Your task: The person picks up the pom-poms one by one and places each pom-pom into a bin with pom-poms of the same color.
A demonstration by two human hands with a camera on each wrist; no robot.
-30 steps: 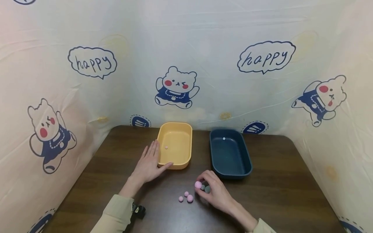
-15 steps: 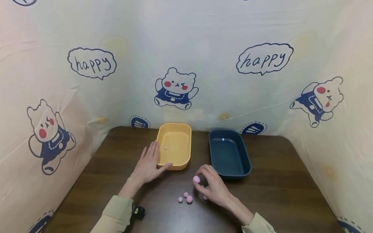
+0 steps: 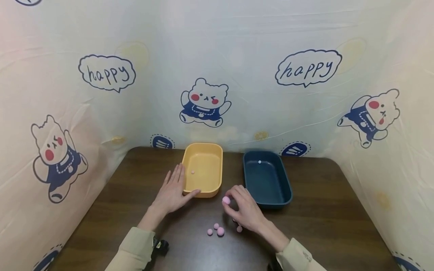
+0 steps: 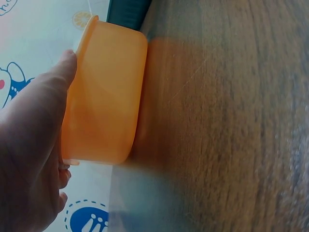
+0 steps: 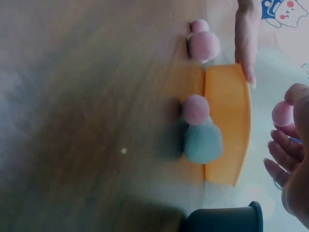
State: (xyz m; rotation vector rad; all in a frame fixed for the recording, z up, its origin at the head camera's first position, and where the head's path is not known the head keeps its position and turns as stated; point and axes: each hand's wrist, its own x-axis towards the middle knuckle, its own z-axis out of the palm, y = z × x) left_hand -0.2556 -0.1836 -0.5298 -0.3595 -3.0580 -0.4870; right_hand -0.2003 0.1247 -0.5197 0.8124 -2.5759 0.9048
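My right hand (image 3: 248,211) pinches a pink ball (image 3: 226,200) between thumb and fingertips, raised over the table just in front of the yellow tray; the same held ball (image 5: 282,114) shows in the right wrist view. My left hand (image 3: 172,192) rests against the yellow tray (image 3: 207,176), straight fingers along its left side and thumb at the near rim. One small pale pink ball (image 3: 193,172) lies in that tray. Under my right hand, a pink ball (image 5: 195,109) and a grey-green ball (image 5: 203,142) sit on the table, largely hidden in the head view.
A dark blue tray (image 3: 268,184) stands right of the yellow one, with a small white ball (image 3: 259,162) inside. Several loose pink balls (image 3: 220,231) lie on the wooden table (image 3: 190,252) between my arms. A printed cloth (image 3: 254,113) hangs behind the table.
My right hand has lifted the pink ball away from the grey-green balls and carried it forward and slightly left, toward the yellow tray. The left hand has stayed in place.
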